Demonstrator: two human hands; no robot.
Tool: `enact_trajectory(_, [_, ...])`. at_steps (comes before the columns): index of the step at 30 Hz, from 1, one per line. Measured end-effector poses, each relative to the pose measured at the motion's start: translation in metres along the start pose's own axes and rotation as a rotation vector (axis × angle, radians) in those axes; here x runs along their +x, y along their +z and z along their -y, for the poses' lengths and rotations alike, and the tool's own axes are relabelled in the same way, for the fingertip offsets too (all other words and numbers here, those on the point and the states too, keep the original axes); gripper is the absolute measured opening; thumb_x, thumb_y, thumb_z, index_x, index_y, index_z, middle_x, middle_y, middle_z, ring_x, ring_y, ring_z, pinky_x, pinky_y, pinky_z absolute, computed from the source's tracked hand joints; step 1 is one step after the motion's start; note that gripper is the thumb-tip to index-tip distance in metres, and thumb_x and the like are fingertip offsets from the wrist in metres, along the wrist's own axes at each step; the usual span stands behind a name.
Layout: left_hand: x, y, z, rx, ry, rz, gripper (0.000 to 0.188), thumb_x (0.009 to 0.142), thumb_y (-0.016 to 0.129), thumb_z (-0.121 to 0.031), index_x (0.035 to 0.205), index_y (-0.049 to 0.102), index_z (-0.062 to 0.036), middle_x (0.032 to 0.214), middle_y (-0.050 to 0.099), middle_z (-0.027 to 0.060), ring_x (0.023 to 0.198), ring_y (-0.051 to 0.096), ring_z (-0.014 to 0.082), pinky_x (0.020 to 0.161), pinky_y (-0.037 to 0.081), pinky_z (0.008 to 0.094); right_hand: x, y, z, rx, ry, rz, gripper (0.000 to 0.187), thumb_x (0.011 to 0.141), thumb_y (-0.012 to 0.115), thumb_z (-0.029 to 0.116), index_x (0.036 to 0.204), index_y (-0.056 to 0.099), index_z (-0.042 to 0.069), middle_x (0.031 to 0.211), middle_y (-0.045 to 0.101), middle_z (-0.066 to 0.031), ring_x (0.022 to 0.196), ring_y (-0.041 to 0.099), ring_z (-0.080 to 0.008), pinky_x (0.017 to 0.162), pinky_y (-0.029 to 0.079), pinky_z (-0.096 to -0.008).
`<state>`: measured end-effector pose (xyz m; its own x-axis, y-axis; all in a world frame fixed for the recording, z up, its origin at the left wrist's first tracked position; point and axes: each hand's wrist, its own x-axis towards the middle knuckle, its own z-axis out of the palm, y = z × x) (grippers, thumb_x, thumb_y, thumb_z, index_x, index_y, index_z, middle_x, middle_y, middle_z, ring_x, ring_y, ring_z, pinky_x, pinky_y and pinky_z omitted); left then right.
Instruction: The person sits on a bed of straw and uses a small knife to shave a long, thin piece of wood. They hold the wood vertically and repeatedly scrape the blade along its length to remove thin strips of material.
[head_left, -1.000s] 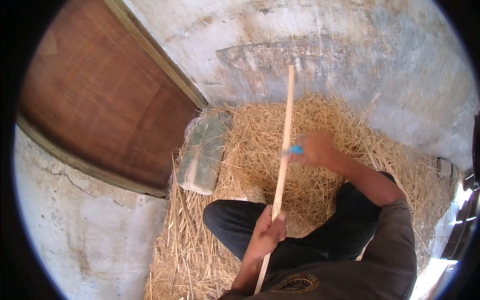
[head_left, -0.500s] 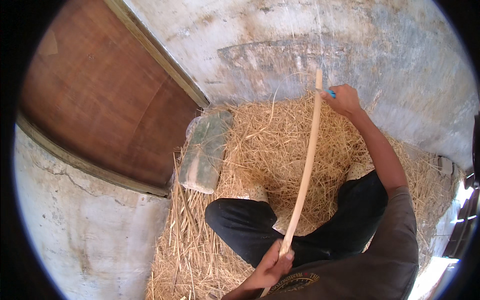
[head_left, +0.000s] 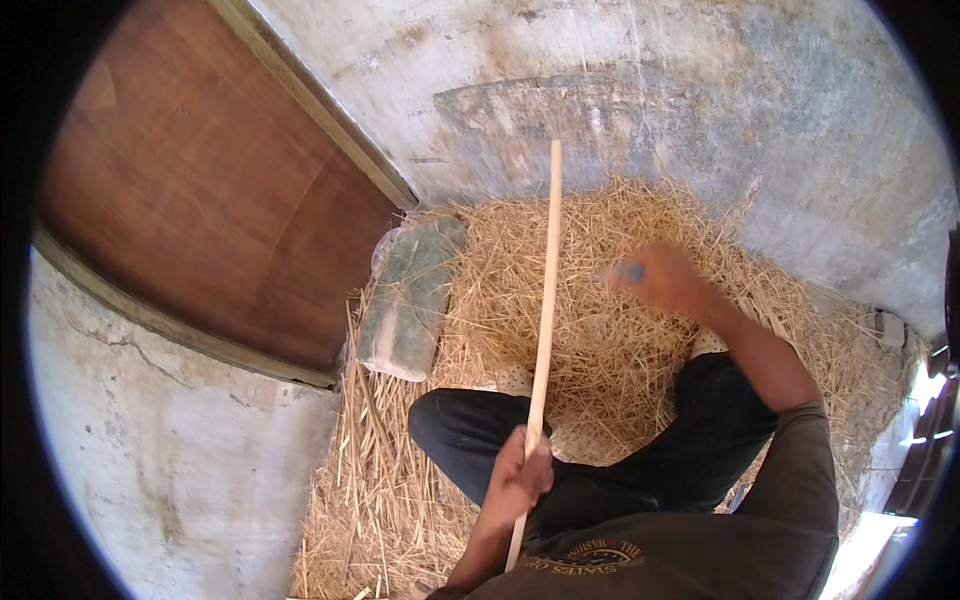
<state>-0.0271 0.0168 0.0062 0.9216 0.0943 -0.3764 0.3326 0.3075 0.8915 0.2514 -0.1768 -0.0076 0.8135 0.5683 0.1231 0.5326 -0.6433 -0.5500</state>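
My left hand (head_left: 518,480) grips the long pale wooden stick (head_left: 541,330); my blurred right hand (head_left: 655,280), closure indiscernible, has left its tip at centre right.

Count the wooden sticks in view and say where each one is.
1. The wooden stick is gripped near its lower end by the left hand, slanting up over the straw toward the wall. Others may lie buried.
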Motion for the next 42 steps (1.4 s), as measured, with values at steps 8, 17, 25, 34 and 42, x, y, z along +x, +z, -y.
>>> enact_trajectory(8, [0.019,0.023,-0.028,-0.37,-0.043,0.112,0.007,0.1,0.044,-0.015,0.101,0.045,-0.0079,0.055,0.03,-0.0043,0.042,0.025,0.0048,0.045,0.024,0.0201,-0.033,0.041,0.063,-0.075,-0.403,0.053,0.07,0.076,0.053,0.076,0.054,0.057,0.009,0.042,0.047,-0.0077,0.038,0.053,-0.0268,0.038,0.04,-0.0403])
enact_trajectory(17, [0.019,0.025,-0.03,-0.43,-0.042,0.079,0.006,0.1,0.045,-0.015,0.1,0.046,-0.0092,0.055,0.03,-0.0042,0.043,0.025,0.005,0.045,0.025,0.0198,-0.019,0.033,0.062,-0.143,-0.313,-0.007,0.076,0.076,0.046,0.079,0.055,0.06,0.007,0.043,0.048,-0.011,0.04,0.055,-0.0283,0.041,0.042,-0.041])
enact_trajectory(25, [0.015,0.025,-0.024,-0.428,-0.046,0.099,0.007,0.1,0.046,-0.017,0.101,0.045,-0.0101,0.057,0.03,-0.0041,0.044,0.025,0.0052,0.047,0.025,0.0204,-0.029,0.041,0.062,-0.119,-0.445,-0.058,0.077,0.071,0.048,0.082,0.054,0.057,0.008,0.042,0.047,-0.0088,0.039,0.053,-0.0272,0.039,0.041,-0.0397])
enact_trajectory(34, [0.011,0.031,-0.034,-0.405,-0.033,0.077,0.008,0.1,0.046,-0.018,0.103,0.045,-0.01,0.059,0.031,-0.004,0.046,0.026,0.0054,0.047,0.026,0.0209,0.004,0.027,0.045,-0.265,-0.411,-0.314,0.074,0.072,0.048,0.083,0.05,0.05,0.012,0.041,0.042,-0.0041,0.035,0.045,-0.0206,0.037,0.035,-0.0367])
enact_trajectory(42, [-0.016,0.026,-0.016,-0.414,-0.078,0.179,0.005,0.1,0.044,-0.014,0.102,0.042,-0.0095,0.061,0.031,-0.0034,0.047,0.025,0.0058,0.047,0.025,0.0213,-0.004,0.02,0.038,-0.215,-0.32,-0.155,0.075,0.079,0.041,0.08,0.055,0.057,0.011,0.041,0.041,-0.003,0.037,0.043,-0.019,0.038,0.035,-0.0359])
